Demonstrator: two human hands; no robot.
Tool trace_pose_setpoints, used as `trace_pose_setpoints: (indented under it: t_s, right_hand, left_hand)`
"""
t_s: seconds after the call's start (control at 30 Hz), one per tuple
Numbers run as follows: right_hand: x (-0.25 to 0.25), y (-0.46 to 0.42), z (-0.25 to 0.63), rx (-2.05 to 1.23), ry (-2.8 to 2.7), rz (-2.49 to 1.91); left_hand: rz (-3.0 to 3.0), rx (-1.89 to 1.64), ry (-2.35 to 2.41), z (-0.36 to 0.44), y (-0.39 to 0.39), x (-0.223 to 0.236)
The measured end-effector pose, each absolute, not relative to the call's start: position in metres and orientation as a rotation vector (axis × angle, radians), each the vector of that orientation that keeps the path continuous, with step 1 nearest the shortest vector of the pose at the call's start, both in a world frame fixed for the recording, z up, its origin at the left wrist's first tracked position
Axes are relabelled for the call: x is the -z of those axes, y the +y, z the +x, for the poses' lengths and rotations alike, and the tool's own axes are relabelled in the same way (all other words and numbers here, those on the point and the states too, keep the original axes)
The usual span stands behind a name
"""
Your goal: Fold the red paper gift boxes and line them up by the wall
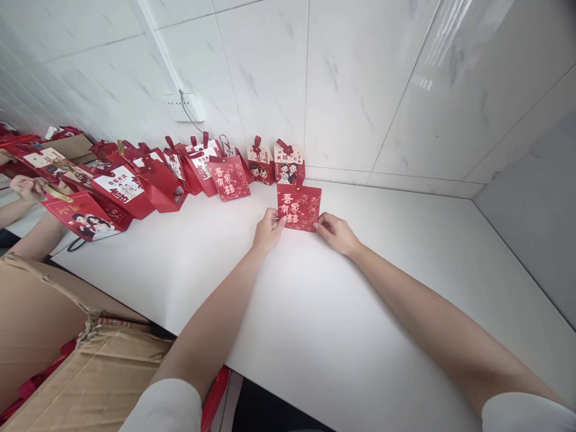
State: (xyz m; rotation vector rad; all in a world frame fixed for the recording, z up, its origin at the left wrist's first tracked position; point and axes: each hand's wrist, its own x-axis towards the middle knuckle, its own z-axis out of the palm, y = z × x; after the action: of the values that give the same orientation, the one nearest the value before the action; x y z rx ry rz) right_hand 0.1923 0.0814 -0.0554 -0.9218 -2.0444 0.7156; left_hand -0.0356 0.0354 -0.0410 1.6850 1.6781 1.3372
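A red gift box with white lettering and a floral print stands on the white table in front of me. My left hand grips its lower left edge between thumb and fingers. At its lower right corner, my right hand pinches the side. Just behind it is a cream-and-red gift box with a cartoon couple, and a smaller similar box sits to the left of that. Another red box with the same lettering leans farther left.
Several red gift bags crowd the table's left side along the tiled wall. Another person's hand is beside a red bag there. An open cardboard carton stands at the near left. A wall socket has a cable.
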Motion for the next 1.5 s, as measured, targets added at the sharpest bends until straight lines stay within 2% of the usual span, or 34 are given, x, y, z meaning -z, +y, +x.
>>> trace_pose_setpoints:
  t_s: [0.23,0.43,0.67,0.77,1.1,1.3,1.5]
  right_hand:
    - [0.053,0.079,0.195,-0.805,-1.965,-0.897]
    - [0.049,0.079,0.19,-0.757,-1.77,-0.825]
    - [0.052,0.088,0.19,-1.107,-1.632,-0.884]
    - [0.05,0.089,0.195,-1.239,-1.682,-0.88]
    - [0.049,0.088,0.195,-1.281,-1.777,-0.726]
    - [0.053,0.093,0.195,-1.261,-1.766,-0.779]
    - [0.054,0.093,0.197,-1.259,-1.771,-0.8]
  left_hand:
    - [1.772,-1.305,1.658,-0.041,0.035,0.034]
    - [1.775,-1.485,1.538,-0.038,0.034,0.03]
    - [1.593,-1.235,1.411,-0.03,0.033,0.037]
    - [1.572,-1.233,1.388,-0.028,0.031,0.036]
    - [1.623,-1.293,1.409,-0.024,0.029,0.029]
    - [1.564,-1.23,1.446,-0.026,0.03,0.027]
    - [1.508,-1.274,1.289,-0.029,0.033,0.031]
